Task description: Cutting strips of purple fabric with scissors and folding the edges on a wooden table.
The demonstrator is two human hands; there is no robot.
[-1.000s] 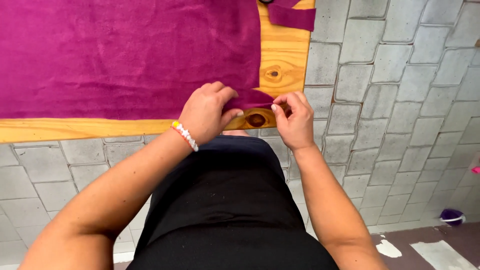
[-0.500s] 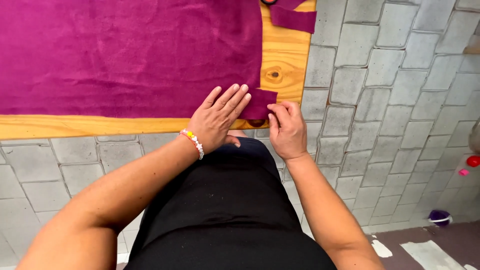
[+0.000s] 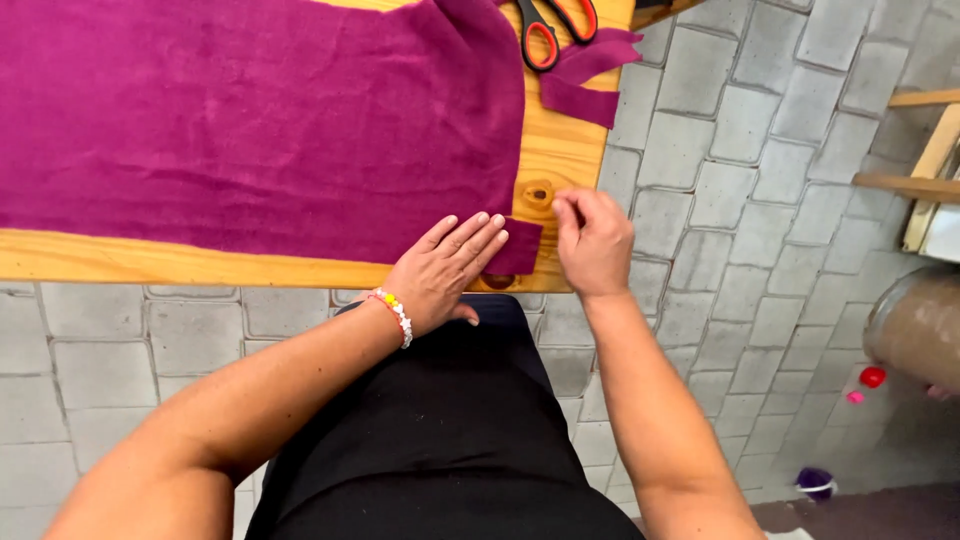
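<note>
A big piece of magenta cloth [image 3: 250,120] lies spread flat over the wooden bench [image 3: 120,262], covering most of its top and reaching close to the near edge. At the cloth's near right corner a small square flap [image 3: 518,246] sticks out toward the bench's near right corner, just beside a dark knot in the wood.

The left hand [image 3: 445,270] lies flat on that corner of the cloth, fingers stretched out and close together, palm down, holding nothing; its fingertips reach the flap. A beaded bracelet [image 3: 392,312] sits on the wrist, which hangs over the near edge of the bench.

The right hand [image 3: 595,243] is just to the right of the flap, at the right end of the bench. Its fingers are curled in with thumb and fingertips pinched together; whether anything is between them cannot be told.

Near the far right corner of the bench lie scissors [image 3: 548,28] with red and black handles, and just beside them two small scraps [image 3: 590,75] of the same magenta cloth, one partly over the right edge.

Under the bench is a floor of grey paving stones [image 3: 720,200].
</note>
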